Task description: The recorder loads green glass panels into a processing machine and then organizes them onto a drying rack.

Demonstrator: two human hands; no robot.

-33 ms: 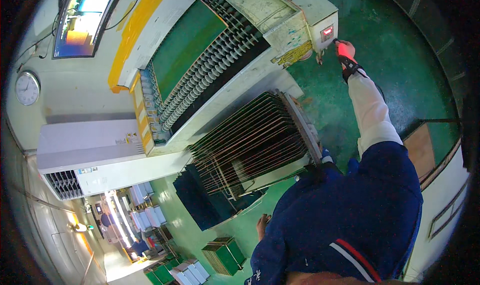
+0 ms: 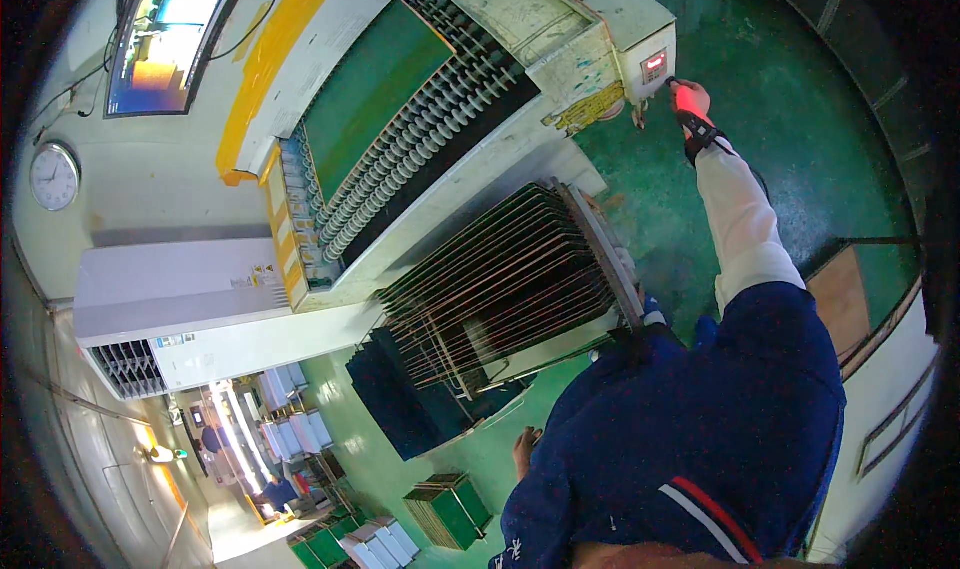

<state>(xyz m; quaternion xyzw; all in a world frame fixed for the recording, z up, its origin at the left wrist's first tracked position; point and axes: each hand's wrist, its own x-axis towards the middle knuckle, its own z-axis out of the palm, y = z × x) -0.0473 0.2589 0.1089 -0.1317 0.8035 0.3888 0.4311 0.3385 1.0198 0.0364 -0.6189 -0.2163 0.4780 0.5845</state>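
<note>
Stretched far out to the upper right, my right hand [image 2: 692,100] is at the front of a pale control box [image 2: 641,57] with a lit red display. Its fingers are closed together against the panel, beside a small dark part hidden by the fingertips. A black strap circles that wrist, and reddish light falls on the hand. My left hand [image 2: 524,451] hangs low beside my body, near a rack [image 2: 592,254] holding several thin dark panels on edge. Its fingers are too small and partly hidden to read.
A roller conveyor [image 2: 420,149] carries a green board [image 2: 370,94] at the upper left. Beyond stand a white cabinet [image 2: 200,279], a wall clock [image 2: 55,176] and a screen [image 2: 165,39]. Green stacked boards [image 2: 448,512] sit on the floor behind the rack.
</note>
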